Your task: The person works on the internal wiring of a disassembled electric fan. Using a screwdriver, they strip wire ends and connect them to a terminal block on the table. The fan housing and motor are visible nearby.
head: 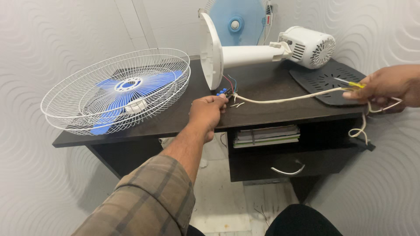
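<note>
Dark desk (175,124): left hand (208,111) pinches the cord (284,99) end, right hand (385,85) closed, pulling it taut with a yellow tool (355,84)

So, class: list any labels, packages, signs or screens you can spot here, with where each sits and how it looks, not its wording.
Sticker: small red and white rectangle by the rim of the blue fan at the back wall.
Packages, signs, screens: none in view.
Left hand pinches the blue switch block; right hand holds the cream cord and a yellow tool.
</note>
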